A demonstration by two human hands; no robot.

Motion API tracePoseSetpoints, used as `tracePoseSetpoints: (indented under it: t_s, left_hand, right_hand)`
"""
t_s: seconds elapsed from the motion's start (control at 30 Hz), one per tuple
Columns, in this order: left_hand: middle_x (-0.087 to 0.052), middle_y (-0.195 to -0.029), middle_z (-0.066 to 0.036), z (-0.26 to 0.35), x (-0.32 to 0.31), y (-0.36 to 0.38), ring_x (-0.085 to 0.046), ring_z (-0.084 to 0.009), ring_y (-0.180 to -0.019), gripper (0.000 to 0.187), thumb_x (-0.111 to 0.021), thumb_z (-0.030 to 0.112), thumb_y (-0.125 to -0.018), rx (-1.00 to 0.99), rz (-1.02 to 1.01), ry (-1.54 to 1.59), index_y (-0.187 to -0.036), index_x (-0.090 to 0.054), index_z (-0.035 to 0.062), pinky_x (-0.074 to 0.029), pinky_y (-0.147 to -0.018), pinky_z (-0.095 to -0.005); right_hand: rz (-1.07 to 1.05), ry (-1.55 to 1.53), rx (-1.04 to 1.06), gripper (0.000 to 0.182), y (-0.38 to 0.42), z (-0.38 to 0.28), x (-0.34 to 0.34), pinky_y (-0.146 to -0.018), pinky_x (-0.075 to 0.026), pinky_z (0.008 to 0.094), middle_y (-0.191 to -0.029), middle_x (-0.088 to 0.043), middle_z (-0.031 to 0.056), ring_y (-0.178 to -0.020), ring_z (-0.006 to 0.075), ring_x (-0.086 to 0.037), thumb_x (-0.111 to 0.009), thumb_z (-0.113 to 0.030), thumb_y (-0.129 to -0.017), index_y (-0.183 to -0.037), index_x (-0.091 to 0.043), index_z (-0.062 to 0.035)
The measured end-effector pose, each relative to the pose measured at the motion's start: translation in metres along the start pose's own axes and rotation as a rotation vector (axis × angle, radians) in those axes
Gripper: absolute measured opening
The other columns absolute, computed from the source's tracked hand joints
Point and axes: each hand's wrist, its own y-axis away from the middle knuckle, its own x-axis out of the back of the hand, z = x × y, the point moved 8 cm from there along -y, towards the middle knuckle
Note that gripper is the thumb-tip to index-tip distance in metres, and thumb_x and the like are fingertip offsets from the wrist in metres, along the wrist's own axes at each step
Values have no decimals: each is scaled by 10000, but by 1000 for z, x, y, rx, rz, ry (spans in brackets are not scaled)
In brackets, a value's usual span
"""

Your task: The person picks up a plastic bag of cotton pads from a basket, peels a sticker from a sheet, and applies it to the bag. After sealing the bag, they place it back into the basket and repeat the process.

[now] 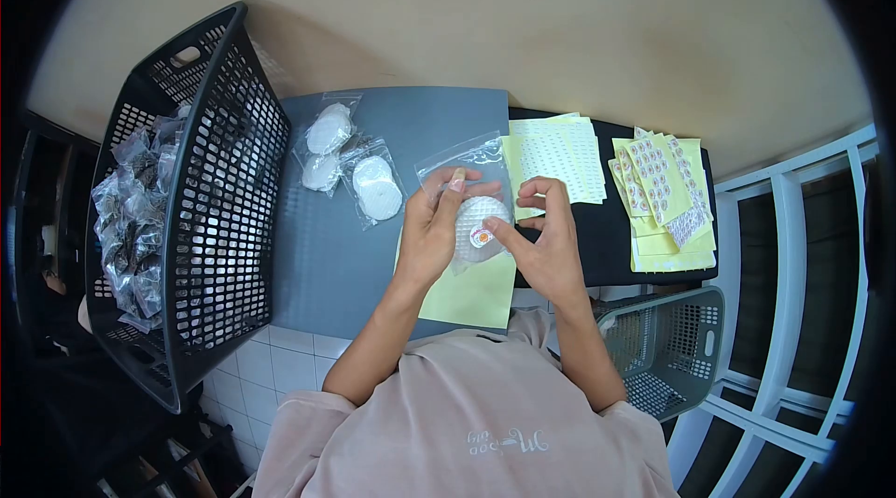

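Observation:
A clear zip bag (483,160) with white round pads (478,210) in it is held in front of my chest. My left hand (435,229) is closed on the bag's left side, its thumb on the front and fingers partly behind the plastic. A small round white sticker with an orange-red print (481,237) is on the bag's lower front. My right hand (549,244) presses its thumb at the sticker's edge. Its other fingers are bent and apart from the thumb. Below the bag lies a pale yellow sheet (471,297).
Filled bags of white pads (377,188) lie on the grey board (429,115). A dark basket (229,153) at left holds bagged dark items. Sticker sheets (560,160) and more printed sheets (658,182) lie on the black surface at right. A green-grey basket (686,349) stands lower right.

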Motion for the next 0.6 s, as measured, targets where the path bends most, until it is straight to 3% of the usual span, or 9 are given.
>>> tracePoseSetpoints:
  t_s: [0.1,0.13,0.2,0.27,0.4,0.5,0.6]
  left_hand:
    - [-683,-1022,-212,5,-5,2,-655,-162,-908,308,-403,241,-1032,-51,-30,-91,-1080,-540,-30,-522,-773,-266]
    - [-683,-1022,-212,4,-7,3,-655,-162,-908,308,-403,241,-1032,-50,-32,-93,-1080,-540,-30,-522,-773,-266]
    - [-662,-1035,-240,5,-8,3,-677,-251,-914,300,-414,222,-1024,-96,-14,-125,-1086,-526,-49,-560,-768,-323]
    - [-660,-1024,-236,2,-5,2,-678,-262,-914,298,-418,223,-1023,-66,7,-55,-1081,-528,-48,-567,-765,-332]
    - [-652,-991,-225,-8,1,1,-679,-276,-910,292,-424,226,-1021,-44,55,104,-1052,-538,-40,-581,-749,-355]
    - [-646,-993,-231,-8,1,3,-675,-285,-926,276,-430,222,-1019,-58,148,162,-1046,-537,-32,-586,-741,-366]
    - [-649,-987,-215,-3,-4,2,-665,-253,-955,289,-416,213,-1026,14,55,188,-1047,-528,-53,-566,-762,-336]
  right_hand:
    - [-13,-184,-147,596,2,17,-4,-742,-497,335,-1049,-533,168,-949,222,-584,-828,-216,-733,-1084,-395,-5]
    - [-21,-140,-118,593,3,20,-8,-717,-504,330,-997,-569,174,-903,211,-605,-826,-202,-737,-1084,-389,0]
    - [-26,-96,-85,590,4,18,-11,-691,-511,325,-944,-605,180,-856,200,-626,-824,-187,-740,-1083,-383,4]
    - [-48,-209,-130,550,7,15,-15,-640,-514,280,-846,-667,176,-762,163,-649,-805,-136,-762,-1078,-376,-1]
    - [-68,-334,-149,499,12,19,-21,-653,-523,240,-863,-682,163,-775,130,-651,-746,-16,-793,-1098,-352,-24]
    - [18,-383,-43,487,16,13,-20,-622,-517,240,-809,-688,169,-730,125,-650,-768,-66,-793,-1070,-371,-4]
    - [97,-348,45,471,18,6,-14,-630,-520,242,-816,-690,166,-738,125,-652,-756,-54,-801,-1074,-376,-6]
